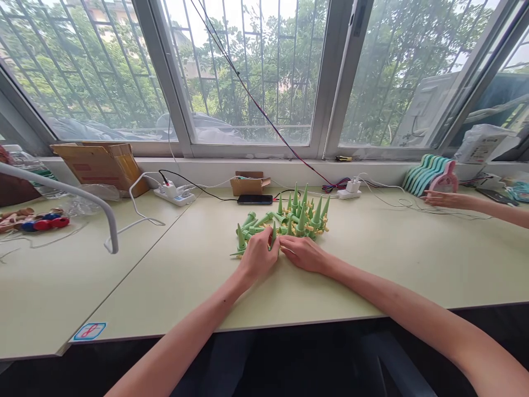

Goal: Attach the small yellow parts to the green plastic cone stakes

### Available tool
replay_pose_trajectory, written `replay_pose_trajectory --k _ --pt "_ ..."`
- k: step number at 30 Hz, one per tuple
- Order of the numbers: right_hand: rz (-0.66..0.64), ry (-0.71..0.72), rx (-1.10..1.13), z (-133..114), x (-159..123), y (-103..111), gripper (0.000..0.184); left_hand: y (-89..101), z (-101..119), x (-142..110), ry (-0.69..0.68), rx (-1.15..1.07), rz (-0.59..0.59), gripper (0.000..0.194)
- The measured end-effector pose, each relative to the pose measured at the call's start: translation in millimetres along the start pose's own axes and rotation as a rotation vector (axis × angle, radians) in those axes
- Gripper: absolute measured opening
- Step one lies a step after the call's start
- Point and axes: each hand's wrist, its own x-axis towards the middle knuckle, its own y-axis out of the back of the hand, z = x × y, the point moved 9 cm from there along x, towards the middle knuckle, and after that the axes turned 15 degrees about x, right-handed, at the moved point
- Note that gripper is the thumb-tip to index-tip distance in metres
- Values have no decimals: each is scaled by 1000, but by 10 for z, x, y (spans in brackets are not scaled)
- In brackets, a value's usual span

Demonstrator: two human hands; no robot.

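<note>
Green plastic spikes (pixel 301 221), smooth pointy cones, sit mid-table; left hand (pixel 261 252) is curled, pinching one upright, while right hand (pixel 303 253) lies flattish beside it, fingers bunched together.

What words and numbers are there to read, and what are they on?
"8", it seems, handwritten in red on the blue-edged sticker at the table's front edge.
Too blurred to read: print on the white package and red marks on the cardboard box.
</note>
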Motion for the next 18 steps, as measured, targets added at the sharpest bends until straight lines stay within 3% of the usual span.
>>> replay_pose_trajectory --k 18 --pt "29 -77 -44 90 -8 15 16 -1 13 -1 7 -23 -21 23"
